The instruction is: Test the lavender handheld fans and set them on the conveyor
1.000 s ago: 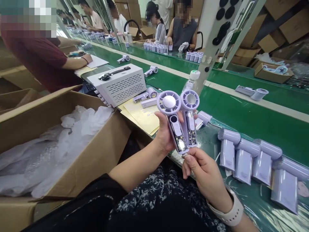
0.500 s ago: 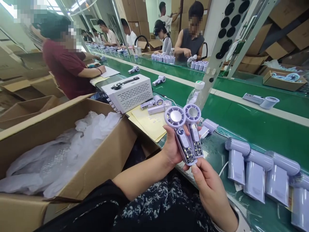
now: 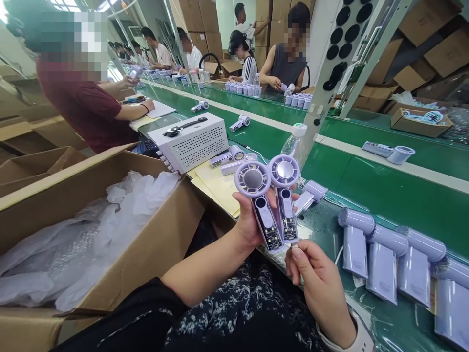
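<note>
My left hand point(image 3: 249, 222) is wrapped round two lilac handheld fans, held side by side with their round heads up. The left fan point(image 3: 266, 222) and the right fan point(image 3: 288, 215) both show bare circuit boards through clear-looking handle fronts. My right hand point(image 3: 317, 276) pinches a small pale plug point(image 3: 294, 246) at the bottom end of the right fan; most of the plug is hidden by the fingers. Beyond my left hand, another lilac fan point(image 3: 311, 195) lies on the bench. Several wrapped lilac fans point(image 3: 355, 249) lie in a row to the right of my right hand.
An open carton point(image 3: 146, 264) with plastic bags point(image 3: 120, 220) stands at left. Behind my hands are a grey vented metal box point(image 3: 198, 144), yellow paper point(image 3: 208, 183) and a clear bottle point(image 3: 293, 142). A green conveyor point(image 3: 340, 176) carries fans. Co-workers sit along it; a metal post point(image 3: 326, 83) rises beyond.
My right hand has shifted from the left fan's bottom end to the right fan's. The two fans have spread slightly apart. The co-worker at left now holds up a lilac fan.
</note>
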`<state>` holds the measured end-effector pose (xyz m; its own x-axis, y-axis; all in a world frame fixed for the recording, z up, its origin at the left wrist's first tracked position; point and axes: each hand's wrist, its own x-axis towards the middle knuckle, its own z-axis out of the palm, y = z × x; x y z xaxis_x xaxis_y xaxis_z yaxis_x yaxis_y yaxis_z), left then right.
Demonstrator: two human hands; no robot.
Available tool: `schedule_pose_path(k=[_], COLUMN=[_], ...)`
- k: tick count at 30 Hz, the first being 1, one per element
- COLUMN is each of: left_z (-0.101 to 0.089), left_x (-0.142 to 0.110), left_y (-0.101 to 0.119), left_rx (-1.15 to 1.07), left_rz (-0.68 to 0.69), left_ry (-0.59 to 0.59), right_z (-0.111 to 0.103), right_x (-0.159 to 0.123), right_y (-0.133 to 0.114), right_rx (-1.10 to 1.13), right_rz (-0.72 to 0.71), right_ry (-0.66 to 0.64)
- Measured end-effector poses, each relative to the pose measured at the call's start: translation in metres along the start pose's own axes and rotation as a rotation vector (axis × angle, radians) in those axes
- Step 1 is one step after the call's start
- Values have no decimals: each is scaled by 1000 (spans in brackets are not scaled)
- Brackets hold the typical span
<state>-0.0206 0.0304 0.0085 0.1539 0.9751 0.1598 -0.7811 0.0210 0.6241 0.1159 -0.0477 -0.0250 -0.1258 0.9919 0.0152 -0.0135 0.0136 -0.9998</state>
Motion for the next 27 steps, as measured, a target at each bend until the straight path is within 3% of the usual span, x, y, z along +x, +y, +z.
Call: schedule_pose_path(k=[7,11,14,19,24,27], left_z=[-3,-3,-3,-4,-4,-3], left_x=[-3,-6,-6,-5,-3,-5], left_y=[-8,-13,-16,-15,-8,2], left_rx=[-14,-8,14,4,-114,-132], left_rz=[46,74,89,70,46,49], left_ry=[7,20,17,7,132,163], right_z=[4,13,15,7,3,-2], right_x=[2,1,2,3,0,7], right_y=[-1,0,3,3,2,6], right_rx=[138,231,259,23,-172,-257], right_rz=[27,14,16,-5,-216,-215], right_ry=[-30,105,113,62,54,74])
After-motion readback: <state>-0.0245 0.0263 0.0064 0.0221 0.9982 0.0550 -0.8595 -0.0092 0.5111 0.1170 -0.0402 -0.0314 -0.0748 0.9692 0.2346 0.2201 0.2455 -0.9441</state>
